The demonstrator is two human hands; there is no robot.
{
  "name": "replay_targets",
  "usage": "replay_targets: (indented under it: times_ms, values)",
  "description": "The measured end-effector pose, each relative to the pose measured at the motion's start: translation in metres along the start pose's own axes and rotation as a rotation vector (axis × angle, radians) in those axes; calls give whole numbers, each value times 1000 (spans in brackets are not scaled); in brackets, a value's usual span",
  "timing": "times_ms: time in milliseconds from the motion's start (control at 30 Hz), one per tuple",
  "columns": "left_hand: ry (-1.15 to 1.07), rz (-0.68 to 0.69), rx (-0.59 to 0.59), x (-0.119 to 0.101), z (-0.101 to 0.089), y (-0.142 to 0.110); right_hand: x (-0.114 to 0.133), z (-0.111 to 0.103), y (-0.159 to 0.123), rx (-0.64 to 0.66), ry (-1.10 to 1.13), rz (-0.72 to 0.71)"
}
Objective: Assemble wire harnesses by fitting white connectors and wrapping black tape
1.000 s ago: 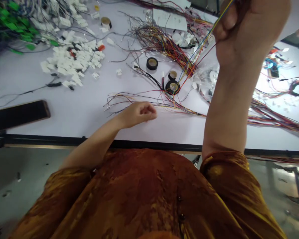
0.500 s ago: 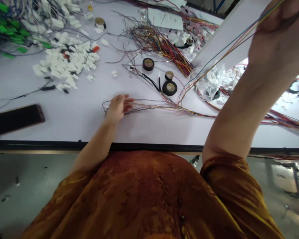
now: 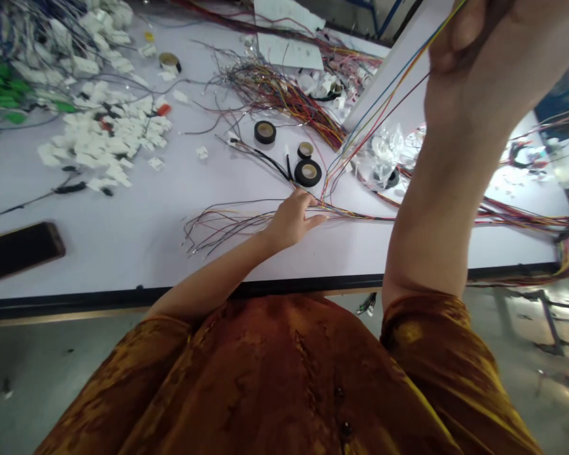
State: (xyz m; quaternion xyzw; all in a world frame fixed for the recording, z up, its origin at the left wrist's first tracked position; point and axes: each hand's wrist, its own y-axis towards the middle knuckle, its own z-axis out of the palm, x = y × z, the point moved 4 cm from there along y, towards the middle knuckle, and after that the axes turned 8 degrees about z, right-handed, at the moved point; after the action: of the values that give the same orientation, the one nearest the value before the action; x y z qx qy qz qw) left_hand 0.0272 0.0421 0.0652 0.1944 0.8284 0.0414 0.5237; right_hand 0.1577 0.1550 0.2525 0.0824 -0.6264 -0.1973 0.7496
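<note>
My right hand [image 3: 488,69] is raised at the upper right, closed on several coloured wires [image 3: 384,104] that run taut down to the bundle on the table. Low over the table, my left hand [image 3: 291,220] lies across the wire harness [image 3: 355,213] near where those wires branch off. Its thumb and forefinger are spread apart; the other fingers are partly hidden under the hand. Left of it, loose wire ends [image 3: 208,230] fan out on the white surface. A black-wrapped branch [image 3: 270,163] of the harness points to the upper left.
Black tape rolls [image 3: 308,172] lie just beyond my left hand. White connectors [image 3: 109,136] are heaped at the left, above a phone [image 3: 21,249]. A thick wire bunch [image 3: 294,101] and a clear plastic bag [image 3: 386,151] lie farther back. A white upright panel [image 3: 389,57] stands behind.
My left hand has moved right along the wires, from their loose ends to the branching point. My right hand still holds the raised wires. The view has shifted slightly to the right.
</note>
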Motion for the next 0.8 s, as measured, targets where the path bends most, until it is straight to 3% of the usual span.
replay_targets:
  times_ms: [100,233,400,567,800]
  values:
    - [23,22,-29,21,33,16,10,-4,-6,9,56,-55]
    - [-82,-38,-115,36,37,9,6,-14,-4,64,43,-135]
    - [-229,-167,-118,39,48,2,-11,-14,-1,76,-112,-190]
    - [-217,-135,-168,31,41,5,-10,-19,-1,70,-135,-190]
    - [-515,-70,-86,20,29,7,12,-20,-6,137,-236,-283]
